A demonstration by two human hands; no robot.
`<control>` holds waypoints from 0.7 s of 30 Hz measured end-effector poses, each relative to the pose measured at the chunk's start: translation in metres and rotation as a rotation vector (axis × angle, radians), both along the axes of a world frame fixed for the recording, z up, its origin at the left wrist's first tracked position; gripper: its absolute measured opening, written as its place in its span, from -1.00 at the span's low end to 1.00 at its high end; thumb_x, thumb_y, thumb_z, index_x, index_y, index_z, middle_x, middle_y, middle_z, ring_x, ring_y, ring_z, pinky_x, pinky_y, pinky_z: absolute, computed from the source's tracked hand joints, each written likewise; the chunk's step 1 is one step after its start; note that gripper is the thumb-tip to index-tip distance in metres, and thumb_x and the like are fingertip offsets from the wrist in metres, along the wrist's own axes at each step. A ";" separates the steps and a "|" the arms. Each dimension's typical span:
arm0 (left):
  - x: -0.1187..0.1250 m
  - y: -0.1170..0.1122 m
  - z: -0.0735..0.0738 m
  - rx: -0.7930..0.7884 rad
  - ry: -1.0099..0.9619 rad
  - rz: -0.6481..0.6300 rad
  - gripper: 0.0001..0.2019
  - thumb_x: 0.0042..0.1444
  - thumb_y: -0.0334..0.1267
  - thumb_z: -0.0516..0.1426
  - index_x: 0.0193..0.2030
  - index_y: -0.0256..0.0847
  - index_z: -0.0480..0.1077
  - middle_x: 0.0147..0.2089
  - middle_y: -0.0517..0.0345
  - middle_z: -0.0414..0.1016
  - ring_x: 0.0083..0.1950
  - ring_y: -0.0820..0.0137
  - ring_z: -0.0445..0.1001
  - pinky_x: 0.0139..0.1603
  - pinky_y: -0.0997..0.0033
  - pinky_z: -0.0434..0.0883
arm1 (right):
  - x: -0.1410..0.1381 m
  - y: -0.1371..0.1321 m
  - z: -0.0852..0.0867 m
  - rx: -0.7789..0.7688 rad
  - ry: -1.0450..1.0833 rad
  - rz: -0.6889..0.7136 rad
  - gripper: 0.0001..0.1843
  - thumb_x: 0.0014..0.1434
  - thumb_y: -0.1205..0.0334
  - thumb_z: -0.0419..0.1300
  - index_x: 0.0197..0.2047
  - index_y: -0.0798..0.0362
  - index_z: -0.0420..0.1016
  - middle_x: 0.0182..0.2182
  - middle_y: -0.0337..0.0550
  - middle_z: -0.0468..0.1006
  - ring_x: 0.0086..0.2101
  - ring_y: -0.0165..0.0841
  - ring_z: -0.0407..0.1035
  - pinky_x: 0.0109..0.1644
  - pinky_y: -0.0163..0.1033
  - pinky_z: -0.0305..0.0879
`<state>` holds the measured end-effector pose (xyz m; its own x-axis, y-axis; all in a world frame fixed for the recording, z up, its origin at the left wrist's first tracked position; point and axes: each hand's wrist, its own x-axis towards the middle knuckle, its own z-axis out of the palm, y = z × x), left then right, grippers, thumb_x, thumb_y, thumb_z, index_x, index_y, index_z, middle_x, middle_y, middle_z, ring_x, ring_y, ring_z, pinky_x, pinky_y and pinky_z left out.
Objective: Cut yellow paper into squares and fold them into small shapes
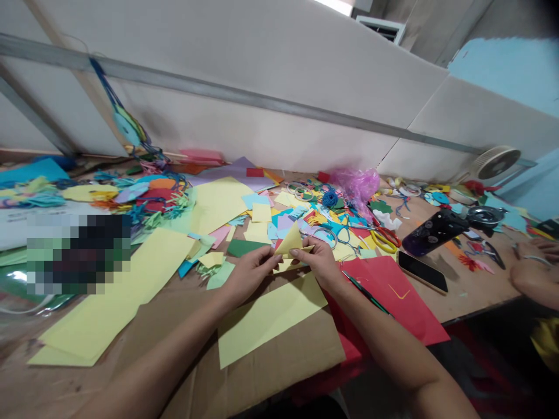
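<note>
The left hand [248,273] & right hand [322,262] pinch a folded yellow paper [290,241] w/ thumbs & fingertips, fingers pressed close together. The paper has a pointy top & is held up over the middle of the wood table [480,297], not far from the front edge. Under the arms lies brown cardboard [279,364] w/ a flat yellow sheet [266,317] on it. Just right of the right hand is red paper [393,297] w/ a thin green stick [365,293] on it. Past that are a black phone [423,271] & yellow-handled scissors [384,240]. Print on a white sheet [39,224] at the left edge is too small to read. A co-worker's hand [535,250] rests at the right edge.
</note>
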<state>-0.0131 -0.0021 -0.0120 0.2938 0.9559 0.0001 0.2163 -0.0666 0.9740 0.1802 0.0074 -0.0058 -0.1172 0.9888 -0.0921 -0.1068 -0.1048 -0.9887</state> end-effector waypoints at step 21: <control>-0.001 -0.003 0.007 -0.009 0.002 0.070 -0.65 0.16 0.07 0.16 -0.40 -0.20 0.41 -0.49 0.24 0.38 -0.45 0.44 0.33 -0.44 0.47 0.24 | 0.015 0.011 0.006 -0.033 -0.199 0.190 -0.57 -0.14 -0.06 0.51 -0.42 0.11 0.53 -0.68 -0.30 0.46 -0.67 -0.50 0.25 -0.59 -0.37 0.15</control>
<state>-0.0138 -0.0050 -0.0050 0.2261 0.9741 -0.0093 0.2219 -0.0422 0.9742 0.1951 0.0184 0.0004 -0.2764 0.9470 -0.1636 0.1142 -0.1367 -0.9840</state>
